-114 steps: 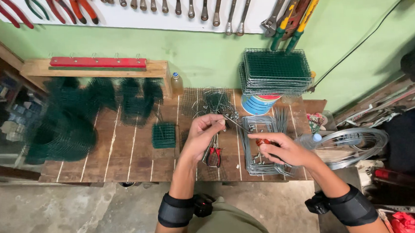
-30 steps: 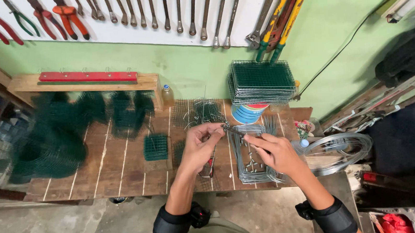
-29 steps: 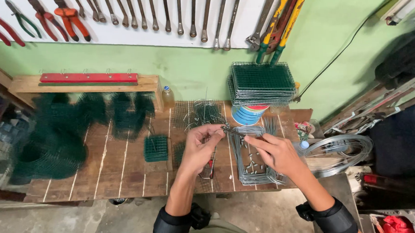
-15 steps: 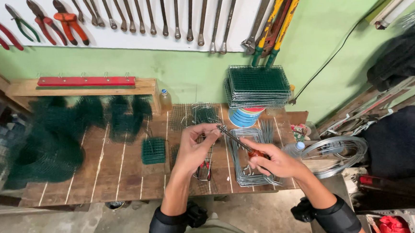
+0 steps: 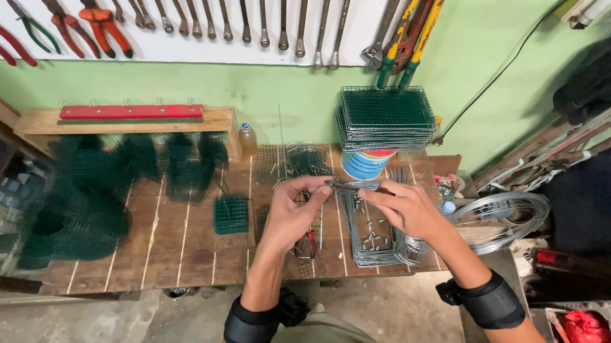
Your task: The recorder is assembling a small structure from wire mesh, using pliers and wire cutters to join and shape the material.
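At the far left of the wooden workbench (image 5: 148, 252) lies a heap of dark green wire mesh (image 5: 74, 207), with a red bar (image 5: 131, 111) on a wooden shelf behind it and pliers and spanners hung on the white board above. Further right a small folded square of green mesh (image 5: 231, 214) sits flat on the planks, just left of the person's forearm. The left hand (image 5: 290, 211) is raised over the bench, its fingers curled and pinched on the left end of a thin metal piece (image 5: 352, 186); under it lie red-handled pliers (image 5: 308, 243). The right hand (image 5: 403, 208) is closed on the other end of that same piece, so it spans the gap between both hands above the bench. Beneath the right hand is a stack of bare wire frames (image 5: 377, 238), with small metal clips scattered inside. Behind, a pile of green mesh panels (image 5: 385, 116) rests on a coloured tub. At the far right lies a coil of bare wire (image 5: 499, 216).
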